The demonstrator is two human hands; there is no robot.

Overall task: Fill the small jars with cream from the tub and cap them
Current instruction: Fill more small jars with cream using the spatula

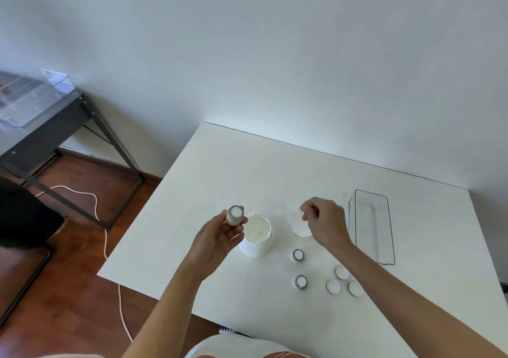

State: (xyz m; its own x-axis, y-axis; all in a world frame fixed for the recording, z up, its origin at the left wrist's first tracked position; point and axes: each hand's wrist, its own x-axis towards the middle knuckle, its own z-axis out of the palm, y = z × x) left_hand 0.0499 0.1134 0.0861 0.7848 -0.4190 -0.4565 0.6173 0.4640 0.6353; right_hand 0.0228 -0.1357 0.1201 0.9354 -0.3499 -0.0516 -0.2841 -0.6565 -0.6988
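Head view puts the open tub point(257, 234) of cream near the middle of my white table point(220, 165), so I place everything from it. My left hand point(220, 236) grips a small jar point(235, 214) just left of the tub's rim, lifted off the table and tipped so its white-filled mouth faces me. My right hand point(324, 223) hovers right of the tub, over the tub's lid point(298, 224), fingers curled as if pinching something thin; I cannot tell what it holds, or whether it holds anything.

I judge the filling step nearly done: the held jar looks full, and two more jars point(298, 255) point(301, 282) stand in front of the tub to its right, both showing white inside and uncapped. Three small white caps point(333, 286) lie further right of those, near my right forearm. A clear tray point(371, 225) sits well to the right of the tub.

Next I would need a free right hand, then one cap brought over and turned onto the jar I hold.
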